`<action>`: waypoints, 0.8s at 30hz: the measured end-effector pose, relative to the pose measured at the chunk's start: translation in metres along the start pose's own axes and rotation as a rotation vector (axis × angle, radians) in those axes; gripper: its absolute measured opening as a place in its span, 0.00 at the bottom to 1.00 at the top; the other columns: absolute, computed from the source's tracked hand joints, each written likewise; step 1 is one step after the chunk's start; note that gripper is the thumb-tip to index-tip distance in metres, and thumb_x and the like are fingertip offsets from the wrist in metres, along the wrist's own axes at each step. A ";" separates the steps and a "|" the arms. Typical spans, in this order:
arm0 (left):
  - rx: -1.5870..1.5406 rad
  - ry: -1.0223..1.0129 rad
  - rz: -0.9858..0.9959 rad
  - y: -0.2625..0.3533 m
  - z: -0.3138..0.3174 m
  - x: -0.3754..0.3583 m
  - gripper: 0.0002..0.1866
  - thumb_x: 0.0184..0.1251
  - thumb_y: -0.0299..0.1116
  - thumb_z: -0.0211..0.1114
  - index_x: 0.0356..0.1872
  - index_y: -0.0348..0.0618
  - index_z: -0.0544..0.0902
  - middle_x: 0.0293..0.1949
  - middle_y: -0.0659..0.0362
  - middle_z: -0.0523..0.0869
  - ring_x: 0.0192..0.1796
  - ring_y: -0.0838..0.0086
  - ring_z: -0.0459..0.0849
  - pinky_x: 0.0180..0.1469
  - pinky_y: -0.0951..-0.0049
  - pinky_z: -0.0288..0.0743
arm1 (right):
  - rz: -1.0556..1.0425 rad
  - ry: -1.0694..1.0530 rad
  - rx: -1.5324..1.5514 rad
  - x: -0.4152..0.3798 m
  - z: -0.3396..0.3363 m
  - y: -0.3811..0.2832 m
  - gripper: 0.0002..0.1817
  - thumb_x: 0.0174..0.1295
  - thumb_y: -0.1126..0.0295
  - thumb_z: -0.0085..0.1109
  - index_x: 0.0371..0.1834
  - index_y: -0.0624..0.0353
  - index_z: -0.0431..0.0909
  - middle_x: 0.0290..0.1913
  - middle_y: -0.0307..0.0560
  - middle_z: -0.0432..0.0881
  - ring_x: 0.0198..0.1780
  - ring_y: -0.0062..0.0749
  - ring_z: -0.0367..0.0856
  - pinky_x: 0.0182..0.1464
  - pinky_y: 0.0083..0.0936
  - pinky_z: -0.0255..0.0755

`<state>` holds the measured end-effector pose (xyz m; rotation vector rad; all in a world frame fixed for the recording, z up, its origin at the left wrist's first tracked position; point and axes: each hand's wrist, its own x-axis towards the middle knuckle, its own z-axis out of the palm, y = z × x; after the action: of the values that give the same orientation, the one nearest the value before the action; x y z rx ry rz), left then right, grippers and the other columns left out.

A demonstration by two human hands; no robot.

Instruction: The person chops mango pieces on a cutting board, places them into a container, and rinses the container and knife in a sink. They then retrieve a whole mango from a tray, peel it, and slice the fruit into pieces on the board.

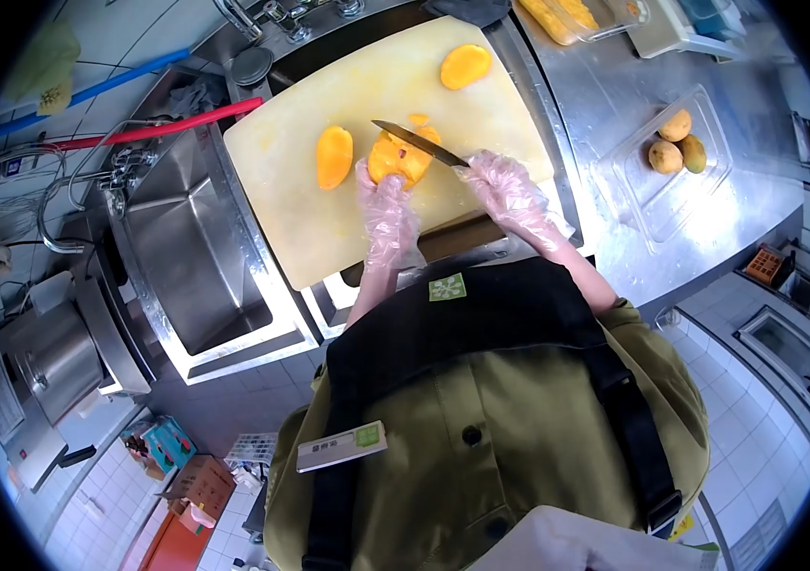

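Note:
A large pale cutting board (281,224) lies across the sink. Near its middle, my left hand (388,219), in a clear plastic glove, has its fingers closed on the lower left side of a peeled mango piece (394,160). My right hand (510,195), gloved too, grips the handle of a knife (421,143), whose dark blade points up and left over that piece. A small orange slice (419,120) lies just above the blade. One mango slice (335,157) rests to the left, and another mango slice (465,67) sits at the board's upper right.
An empty steel sink basin (196,238) is at the left, with a red hose (158,128) behind it. On the steel counter at the right stands a clear tray (652,205) with three whole mangoes (665,157). A container of cut mango (557,17) is at the top.

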<state>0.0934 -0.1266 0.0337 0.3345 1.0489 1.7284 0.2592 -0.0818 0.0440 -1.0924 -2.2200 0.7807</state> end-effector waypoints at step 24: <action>-0.090 0.135 -0.084 -0.018 0.006 -0.011 0.19 0.56 0.20 0.54 0.49 0.44 0.64 0.47 0.58 0.71 0.47 0.73 0.73 0.50 0.75 0.69 | 0.294 -0.074 0.086 -0.005 0.003 -0.025 0.13 0.59 0.70 0.45 0.43 0.66 0.71 0.36 0.61 0.75 0.40 0.55 0.73 0.44 0.41 0.66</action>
<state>0.1131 -0.1321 0.0263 0.1164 1.0628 1.7355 0.2468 -0.0990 0.0580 -1.3858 -2.0885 1.0440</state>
